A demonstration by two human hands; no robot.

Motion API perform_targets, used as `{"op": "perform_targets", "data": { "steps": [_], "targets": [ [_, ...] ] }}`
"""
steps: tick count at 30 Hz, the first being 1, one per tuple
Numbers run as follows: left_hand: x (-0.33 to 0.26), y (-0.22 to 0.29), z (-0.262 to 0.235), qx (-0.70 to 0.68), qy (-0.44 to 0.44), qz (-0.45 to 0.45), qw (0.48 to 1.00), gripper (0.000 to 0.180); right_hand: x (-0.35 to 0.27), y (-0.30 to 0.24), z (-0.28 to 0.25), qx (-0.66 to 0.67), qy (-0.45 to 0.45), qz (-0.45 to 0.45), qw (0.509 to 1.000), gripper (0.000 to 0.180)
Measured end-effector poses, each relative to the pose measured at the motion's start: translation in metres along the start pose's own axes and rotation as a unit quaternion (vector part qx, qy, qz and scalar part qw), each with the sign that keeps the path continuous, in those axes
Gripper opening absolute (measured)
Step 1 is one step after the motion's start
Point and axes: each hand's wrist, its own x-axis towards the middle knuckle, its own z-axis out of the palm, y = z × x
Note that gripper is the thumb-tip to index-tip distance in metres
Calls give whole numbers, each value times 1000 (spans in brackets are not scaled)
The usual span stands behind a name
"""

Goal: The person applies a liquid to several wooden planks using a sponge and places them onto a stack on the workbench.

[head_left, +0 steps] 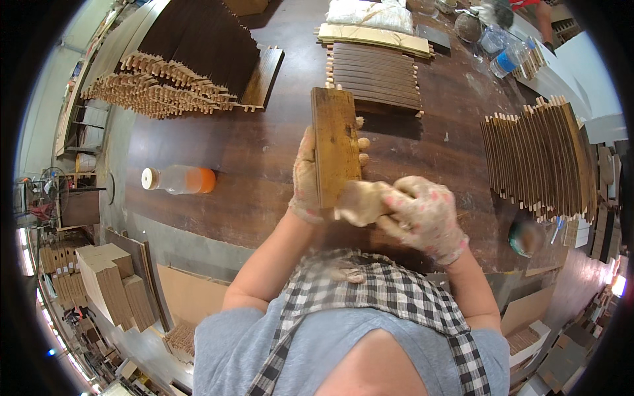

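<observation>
A short brown wooden board [335, 142] is held upright in front of me. My left hand [308, 175], in a pale glove, grips it from behind, and its fingertips show past the board's right edge. Wrapped in my right hand [422, 214], whose glove has pink marks, is a crumpled beige rag [362, 203], somewhat blurred. The rag touches the board's lower right part. Beyond the board lies a row of dark wooden slats [376, 76] with pale dowel ends.
A large stack of dowelled dark boards [191, 39] fills the table's far left. At the right stands another row of slats [541, 158], with a small can [526, 237] nearby. A bottle of orange liquid [179, 179] lies at left; a clear bottle [512, 59] is at far right.
</observation>
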Motion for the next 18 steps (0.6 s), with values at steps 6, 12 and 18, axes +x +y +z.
{"op": "perform_targets", "data": {
  "steps": [6,12,18],
  "targets": [
    [-11,1,-11,15,-51,-78,996,76,-24,37,-19,315,67,225,920,48],
    [-33,-3,-11,26,-41,-233,971,82,17,54,-53,245,38,132,960,43],
    [-37,-14,-15,153,1,-222,963,77,45,51,-46,219,-10,56,974,46]
  ]
}}
